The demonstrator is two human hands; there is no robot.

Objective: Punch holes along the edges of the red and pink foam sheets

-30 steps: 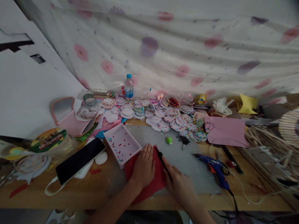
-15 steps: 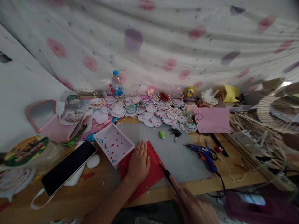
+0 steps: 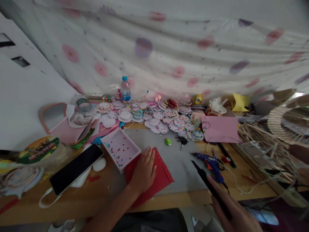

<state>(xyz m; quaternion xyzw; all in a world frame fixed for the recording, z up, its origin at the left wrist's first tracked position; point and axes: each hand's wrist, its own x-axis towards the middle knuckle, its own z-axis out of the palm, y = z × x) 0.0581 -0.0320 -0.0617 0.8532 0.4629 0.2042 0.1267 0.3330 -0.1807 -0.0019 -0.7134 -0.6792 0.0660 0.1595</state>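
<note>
My left hand (image 3: 144, 172) lies flat, fingers stretched out, on a red piece of material (image 3: 160, 174) with small dots along its edges. The red piece rests partly on a grey mat (image 3: 185, 167), close to the table's front edge. In my right hand (image 3: 231, 209) is a slim black tool (image 3: 210, 185), its tip pointing up and left, above the table's front edge and apart from the red piece. A shallow white box (image 3: 122, 148) with red and blue dots inside stands just left of my left hand.
A blue glue gun (image 3: 211, 164) with a cord lies right of the mat. Keys (image 3: 182, 141) lie on the mat. Decorated paper discs (image 3: 161, 125) cover the back. At left are a phone (image 3: 76, 169) and bags. Wooden sticks (image 3: 260, 141) fill the right, beside another person's hand (image 3: 299, 153).
My right hand has moved right with the black tool, away from the red piece. My left hand still presses on the red piece. The view has shifted slightly.
</note>
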